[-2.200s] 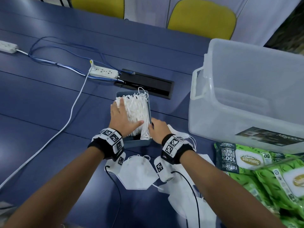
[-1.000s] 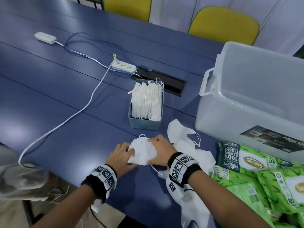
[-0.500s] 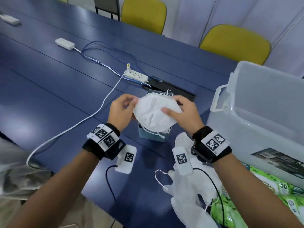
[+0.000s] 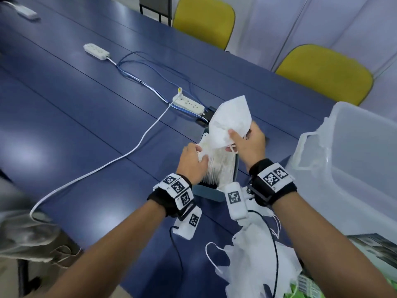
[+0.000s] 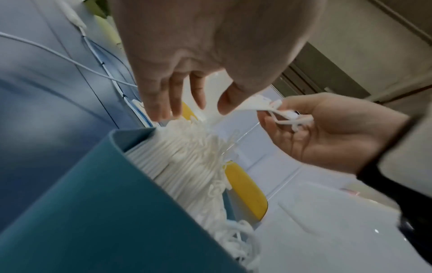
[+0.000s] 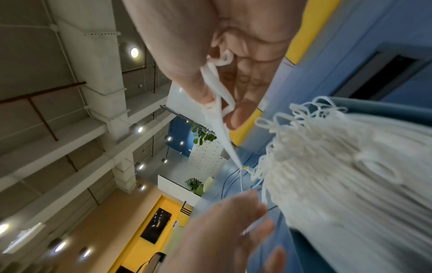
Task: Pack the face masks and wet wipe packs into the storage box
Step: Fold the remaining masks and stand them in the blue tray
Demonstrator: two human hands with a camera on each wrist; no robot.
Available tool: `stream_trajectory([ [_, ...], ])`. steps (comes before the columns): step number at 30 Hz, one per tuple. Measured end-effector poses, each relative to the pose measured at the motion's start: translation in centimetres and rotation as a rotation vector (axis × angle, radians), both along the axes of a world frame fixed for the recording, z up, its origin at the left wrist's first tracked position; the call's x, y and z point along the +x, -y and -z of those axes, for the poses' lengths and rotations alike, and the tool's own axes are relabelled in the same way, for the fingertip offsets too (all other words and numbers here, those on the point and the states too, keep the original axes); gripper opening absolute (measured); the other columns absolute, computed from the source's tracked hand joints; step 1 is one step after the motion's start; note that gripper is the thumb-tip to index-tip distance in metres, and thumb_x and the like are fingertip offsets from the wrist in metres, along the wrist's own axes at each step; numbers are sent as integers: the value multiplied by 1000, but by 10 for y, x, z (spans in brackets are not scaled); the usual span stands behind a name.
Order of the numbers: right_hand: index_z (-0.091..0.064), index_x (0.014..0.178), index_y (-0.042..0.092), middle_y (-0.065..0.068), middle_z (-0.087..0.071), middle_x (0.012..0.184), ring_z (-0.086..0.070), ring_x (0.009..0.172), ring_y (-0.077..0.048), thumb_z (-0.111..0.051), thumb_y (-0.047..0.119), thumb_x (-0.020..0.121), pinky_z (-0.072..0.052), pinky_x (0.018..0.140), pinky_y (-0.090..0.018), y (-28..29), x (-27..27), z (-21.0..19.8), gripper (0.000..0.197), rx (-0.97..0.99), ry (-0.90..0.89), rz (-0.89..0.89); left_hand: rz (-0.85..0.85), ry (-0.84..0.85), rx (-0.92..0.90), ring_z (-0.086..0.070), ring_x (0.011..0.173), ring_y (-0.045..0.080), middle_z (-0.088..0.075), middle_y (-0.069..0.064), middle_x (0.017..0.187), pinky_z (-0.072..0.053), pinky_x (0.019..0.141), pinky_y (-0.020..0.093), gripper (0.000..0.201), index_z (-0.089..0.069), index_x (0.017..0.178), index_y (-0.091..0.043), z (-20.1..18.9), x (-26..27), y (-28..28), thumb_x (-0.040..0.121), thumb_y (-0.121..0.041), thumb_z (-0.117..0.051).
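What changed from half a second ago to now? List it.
The left hand let go of the mask and dropped to the stack of masks in the small blue bin. The right hand alone now holds the mask, raised edge-up. The storage box stayed put.

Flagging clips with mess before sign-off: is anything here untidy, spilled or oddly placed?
Yes. Loose white face masks lie in a crumpled heap on the blue table, ear loops trailing. In the small teal box the upright mask stack has tangled loops spilling over its rim.
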State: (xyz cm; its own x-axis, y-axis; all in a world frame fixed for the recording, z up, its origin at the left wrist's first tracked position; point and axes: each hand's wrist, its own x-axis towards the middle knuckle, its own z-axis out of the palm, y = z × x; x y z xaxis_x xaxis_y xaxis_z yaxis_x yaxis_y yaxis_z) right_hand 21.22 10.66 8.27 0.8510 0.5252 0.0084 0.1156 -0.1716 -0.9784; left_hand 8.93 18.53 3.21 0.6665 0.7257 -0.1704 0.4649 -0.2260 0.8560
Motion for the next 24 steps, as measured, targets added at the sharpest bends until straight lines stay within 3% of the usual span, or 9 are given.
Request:
stream_trajectory([
  [2, -42, 129, 19, -7, -59, 120, -62, 100, -21, -69, 12, 80, -58, 69, -36, -10, 16, 2, 57, -12, -13, -23, 85, -2, 8, -44, 123, 29, -41, 15, 135, -36, 104, 40, 51, -36, 136, -3, 8, 1, -1, 92, -20, -55],
  [4, -28, 140, 30, -10, -61, 120, -64, 99, -23, -68, 11, 78, -56, 78, -40, -21, 24, 5, 76, -49, -36, -101, 185, 6, 9, -39, 130, 30, -39, 16, 141, -34, 108, 42, 70, -26, 144, -5, 15, 4, -1, 85, -25, -58],
  [6, -40, 134, 31, -12, -62, 115, -62, 93, -23, -65, 5, 80, -55, 73, -37, -37, 24, 12, 65, -79, -13, -187, 269, -41, 72, -33, 134, 34, -33, 20, 146, -29, 112, 45, 86, -18, 148, -2, 23, 6, 2, 78, -33, -58],
  [9, -63, 110, 20, -7, -61, 96, -51, 71, -22, -60, 1, 82, -49, 65, -33, -58, 14, 26, 34, -187, 96, -308, 454, -265, 302, 1, 146, 39, 1, 30, 155, 9, 119, 37, 102, 5, 146, 10, 28, 2, 10, 86, -34, -65],
  [11, -65, 109, 15, -5, -60, 94, -49, 64, -14, -57, -1, 84, -46, 64, -22, -63, 10, 36, 31, -272, 123, -375, 463, -298, 448, 8, 146, 39, 7, 29, 155, 19, 112, 32, 102, 7, 145, 11, 30, -1, 16, 87, -33, -64],
  [13, -65, 111, 14, -2, -59, 98, -50, 68, -4, -57, 0, 84, -40, 62, -9, -63, 13, 45, 31, -335, 160, -412, 426, -228, 489, 3, 146, 38, -3, 29, 155, 18, 112, 32, 99, -2, 147, 9, 35, 0, 19, 84, -31, -67],
  [14, -65, 110, 14, -1, -60, 99, -51, 69, -4, -57, 0, 84, -39, 62, -8, -61, 14, 44, 31, -350, 166, -422, 428, -205, 489, 1, 146, 39, -5, 28, 155, 16, 114, 33, 97, -5, 147, 8, 34, 2, 19, 83, -29, -68],
  [19, -63, 102, 26, -3, -62, 96, -50, 69, -19, -58, 3, 83, -45, 66, -32, -51, 21, 48, 30, -398, 226, -472, 490, -181, 460, -12, 144, 36, -18, 25, 153, -6, 118, 36, 81, -16, 148, 4, 29, 8, 19, 84, -12, -63],
  [24, -64, 103, 21, 0, -62, 83, -51, 68, -19, -63, 14, 84, -41, 67, -24, -35, 24, 36, 20, -518, 337, -480, 508, -221, 490, -5, 147, 30, -13, 20, 155, 3, 118, 33, 89, -7, 149, 4, 32, 9, 18, 77, -4, -59],
])
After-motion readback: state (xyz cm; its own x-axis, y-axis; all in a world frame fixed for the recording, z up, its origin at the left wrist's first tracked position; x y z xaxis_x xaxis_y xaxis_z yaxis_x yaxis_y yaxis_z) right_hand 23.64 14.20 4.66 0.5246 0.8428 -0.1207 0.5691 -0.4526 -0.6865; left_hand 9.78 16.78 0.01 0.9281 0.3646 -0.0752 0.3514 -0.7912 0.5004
